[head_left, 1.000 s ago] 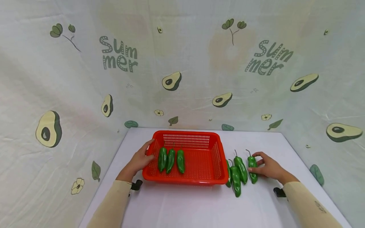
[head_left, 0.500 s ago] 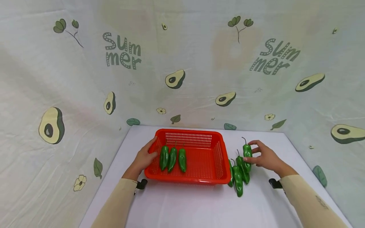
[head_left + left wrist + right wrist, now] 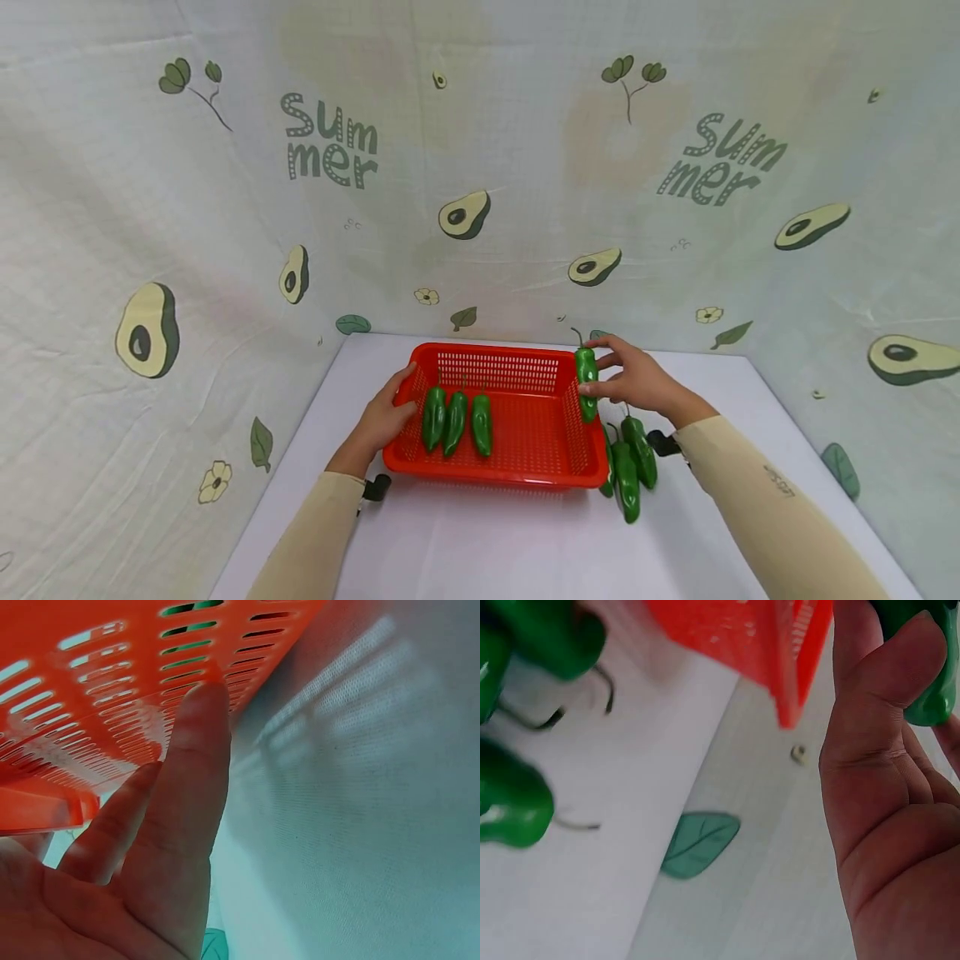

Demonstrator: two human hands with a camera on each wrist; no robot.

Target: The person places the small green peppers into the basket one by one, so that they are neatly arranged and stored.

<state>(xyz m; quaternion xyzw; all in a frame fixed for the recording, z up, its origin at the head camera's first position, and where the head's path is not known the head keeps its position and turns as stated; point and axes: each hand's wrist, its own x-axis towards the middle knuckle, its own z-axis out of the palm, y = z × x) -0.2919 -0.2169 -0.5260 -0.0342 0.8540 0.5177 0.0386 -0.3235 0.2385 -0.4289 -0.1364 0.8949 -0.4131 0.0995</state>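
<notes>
A red plastic basket (image 3: 525,479) stands on the table with three green chili peppers (image 3: 482,425) side by side in its left half. My left hand (image 3: 381,421) holds the basket's left side, thumb over the rim; in the left wrist view its fingers (image 3: 184,772) lie against the slotted outer wall. My right hand (image 3: 630,379) pinches another green chili pepper (image 3: 587,375) between thumb and fingers, stem up, over the basket's right rim. The right wrist view shows the thumb (image 3: 907,664) across this pepper, whose upper part is cut off.
Three more green chili peppers (image 3: 627,483) lie on the white table (image 3: 480,550) to the right of the basket, one partly hidden by its rim. A printed cloth (image 3: 517,167) with avocados hangs behind and at both sides.
My right hand has lifted the chili pepper off the table and carried it left, past the other peppers, to the basket's right rim. My left hand keeps its hold on the basket.
</notes>
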